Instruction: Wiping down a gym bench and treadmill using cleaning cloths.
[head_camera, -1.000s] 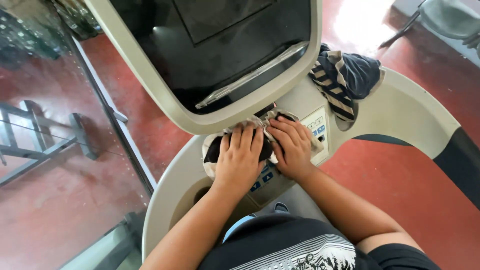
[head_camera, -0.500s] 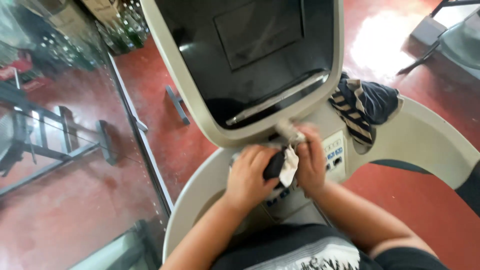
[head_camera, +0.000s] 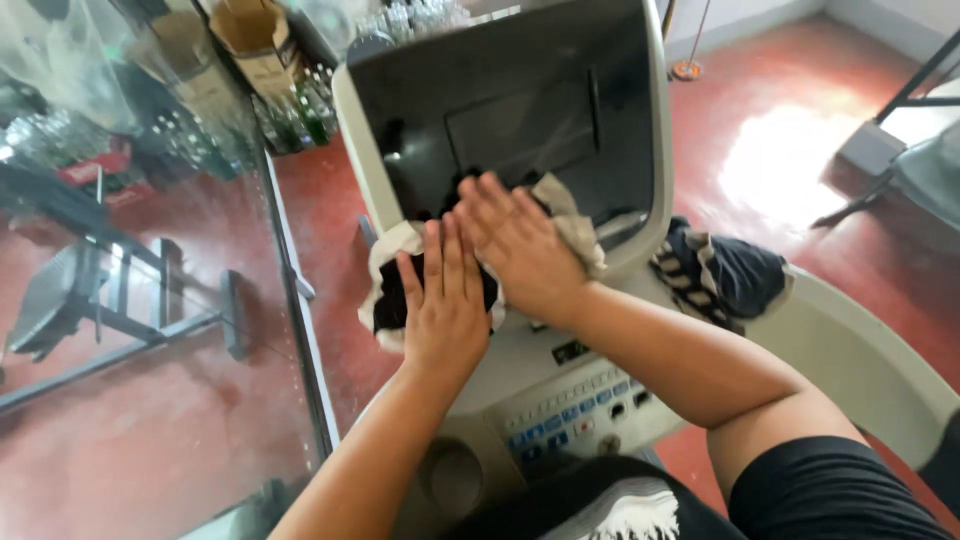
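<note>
Hands Press a Cloth Against the Machine's Dark Screen

Cloth (head_camera: 400, 262), beige with a dark patch in the middle, lies flat under both palms at the centre of the frame, on the lower edge of a large tilted screen (head_camera: 520, 120). The left hand (head_camera: 445, 300) is spread open on the lower left part of the cloth, with the fingers straight and pointing up the frame. The right hand (head_camera: 522, 245) is also flat and open, laid a little higher and to the right, and its fingers point to the upper left, so they cross just above the left fingertips. Neither hand grips the cloth; both only press it down with the palm.

The cloth stretches from the lower left to the upper right, roughly along the bottom rim of the screen, and its crumpled ends show on both sides of the hands. It looks soft and wrinkled. The screen is dark, glossy and smooth, in a pale rounded plastic frame. Below the hands there is a pale control panel (head_camera: 575, 410) with small blue and round buttons. At the right, a striped fabric item (head_camera: 715, 280) rests on the curved pale body of the machine. The floor (head_camera: 800, 150) is red and shiny.
</note>
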